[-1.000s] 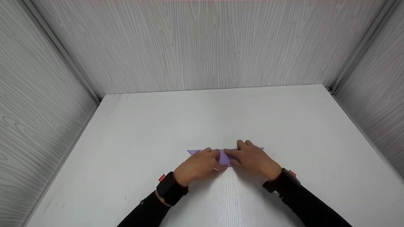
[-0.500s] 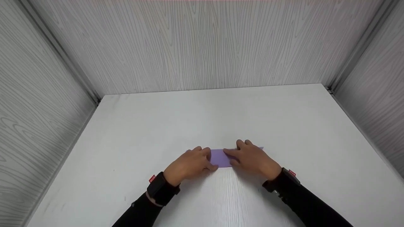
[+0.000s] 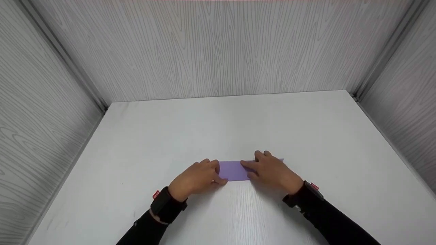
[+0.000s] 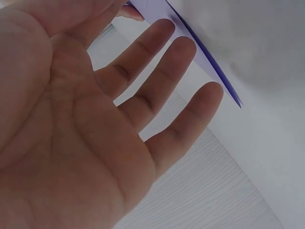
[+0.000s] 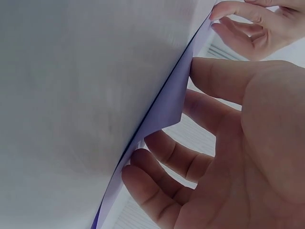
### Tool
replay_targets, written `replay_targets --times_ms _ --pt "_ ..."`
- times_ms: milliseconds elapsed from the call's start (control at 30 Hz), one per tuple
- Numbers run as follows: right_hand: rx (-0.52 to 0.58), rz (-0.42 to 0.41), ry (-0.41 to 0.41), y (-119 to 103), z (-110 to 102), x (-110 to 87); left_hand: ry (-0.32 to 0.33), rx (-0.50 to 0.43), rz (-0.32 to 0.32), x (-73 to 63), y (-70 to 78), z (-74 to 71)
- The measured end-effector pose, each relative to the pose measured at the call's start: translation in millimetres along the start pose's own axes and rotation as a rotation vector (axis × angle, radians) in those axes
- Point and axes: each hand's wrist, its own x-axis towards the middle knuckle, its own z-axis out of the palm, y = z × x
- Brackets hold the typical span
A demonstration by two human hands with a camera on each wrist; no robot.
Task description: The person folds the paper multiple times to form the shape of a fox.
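Left hand (image 3: 195, 177) slid outward along the folded purple paper (image 3: 232, 170) (right hand (image 3: 275, 172) unmoved), probably flattening it; both press, fingers loosely spread.

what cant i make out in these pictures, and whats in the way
Head view: the left end of the purple paper, covered by the left hand.
Head view: much of its right part, behind the right hand.
Head view: the lettering on the red tags, too small to read.
Right wrist view: the paper's lower end, cut off by the bottom edge.
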Motion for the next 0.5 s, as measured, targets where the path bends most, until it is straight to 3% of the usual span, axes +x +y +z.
replay_targets --times_ms 167,367,500 --pt "-0.011 0.012 -0.010 0.3 1.0 0.9 -0.010 0.024 -0.043 -6.0 -2.3 -0.8" --pt "-0.022 0.010 -0.011 -0.1 1.7 0.2 0.012 0.028 -0.014 -7.4 -3.1 -0.7" --pt "-0.013 0.012 -0.006 -1.1 0.6 0.8 0.096 0.041 0.027 -3.3 -3.8 0.7"
